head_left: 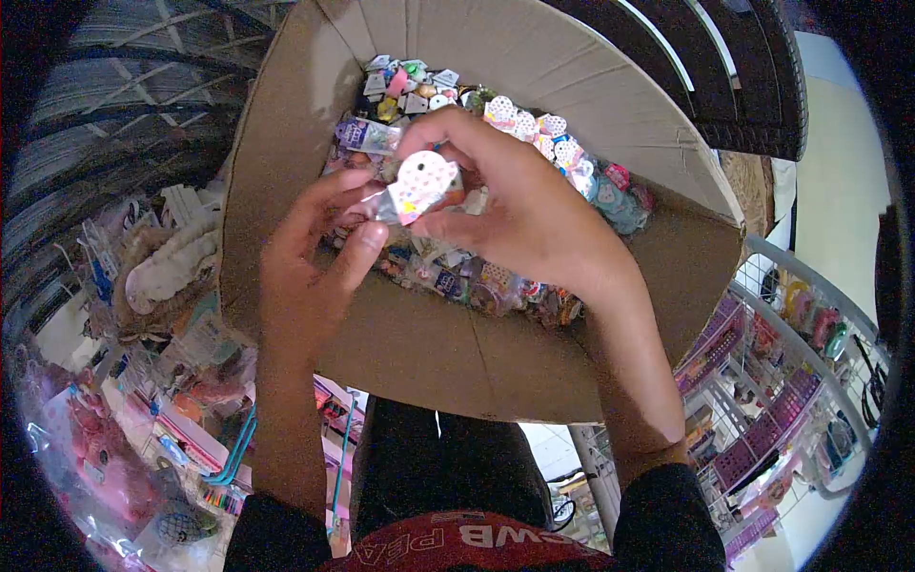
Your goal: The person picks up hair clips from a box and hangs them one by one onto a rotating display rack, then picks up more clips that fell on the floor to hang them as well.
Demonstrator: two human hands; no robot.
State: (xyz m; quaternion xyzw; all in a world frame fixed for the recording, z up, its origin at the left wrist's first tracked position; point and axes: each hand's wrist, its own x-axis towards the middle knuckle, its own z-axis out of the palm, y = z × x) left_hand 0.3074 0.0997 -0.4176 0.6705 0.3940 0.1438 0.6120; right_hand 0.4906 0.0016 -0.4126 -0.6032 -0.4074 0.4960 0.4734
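Above an open cardboard box [534, 377], a small plastic packet with a white dotted card [426, 186] is held between my two hands. My left hand [319, 234] pinches the clear plastic at the packet's left end between thumb and fingers. Curled around the other side of the card is my right hand [534, 214], its thumb below and its fingers above. What lies behind the card is mostly hidden. Inside the box are many small carded trinkets [519, 124] in clear wrappers, and a purple-topped packet [367, 136] lies just beyond my left fingers.
Bagged goods, including a pink plush-like item [105, 458], crowd the left side. Wire shelving with purple baskets [762, 419] stands at the right. A dark slatted panel [734, 76] rises behind the box's right flap.
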